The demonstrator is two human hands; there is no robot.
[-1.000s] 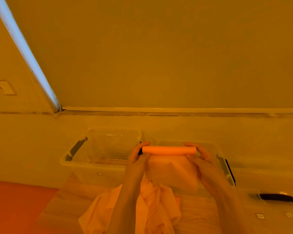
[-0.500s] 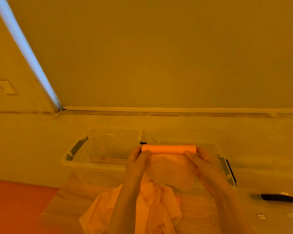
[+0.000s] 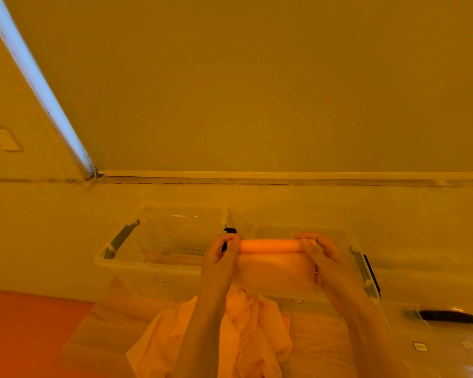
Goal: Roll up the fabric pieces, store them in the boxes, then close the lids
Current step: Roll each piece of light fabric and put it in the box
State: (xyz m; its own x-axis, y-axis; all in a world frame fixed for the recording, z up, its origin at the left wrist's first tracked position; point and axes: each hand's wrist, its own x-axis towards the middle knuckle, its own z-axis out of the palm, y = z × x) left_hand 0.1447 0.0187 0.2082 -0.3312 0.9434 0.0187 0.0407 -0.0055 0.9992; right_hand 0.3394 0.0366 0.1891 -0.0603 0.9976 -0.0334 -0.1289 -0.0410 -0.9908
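A single wide-angle view is given from head height, faced forward and slightly down. Both raised hands are seen close, the two clear plastic storage boxes [image 3: 161, 241] just beyond, the plain wall [image 3: 257, 91] above.

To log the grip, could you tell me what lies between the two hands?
In the head view, the fabric roll spans from the left hand to the right hand, its unrolled tail hanging below.

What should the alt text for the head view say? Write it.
Two hands, left hand and right hand, hold a partly rolled fabric piece above two open clear boxes, its loose end hanging. A heap of loose fabric lies below.
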